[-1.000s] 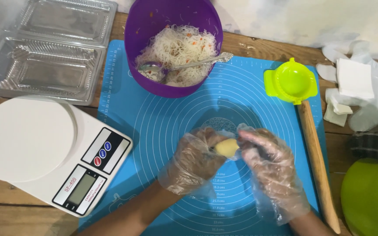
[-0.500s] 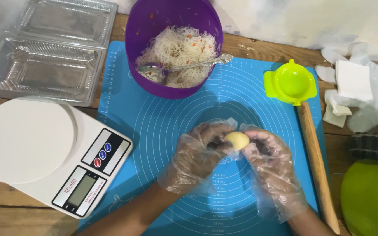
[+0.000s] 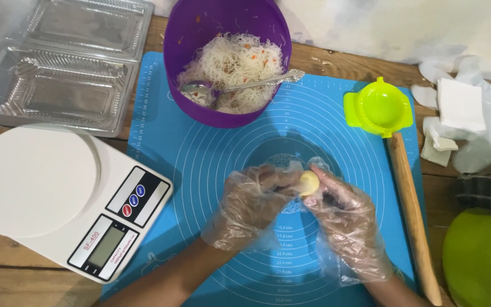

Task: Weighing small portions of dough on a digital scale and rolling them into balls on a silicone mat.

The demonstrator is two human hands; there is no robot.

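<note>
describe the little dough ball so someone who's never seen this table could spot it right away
Find the blue mat and go to its ringed centre. There the left hand and right hand, both in clear gloves, pinch a dough ball: the only small, smooth, pale yellow lump.

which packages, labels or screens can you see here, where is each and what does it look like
Kitchen scale: left of the blue mat, white with a round platform.
Scale screen: front corner of the scale, small grey rectangle, dark panel around it, red and blue round buttons above.
Clear plastic food trays: top left, hinged, ribbed, transparent.
Blue mat: under both hands, ring and ruler markings printed in white.
</note>
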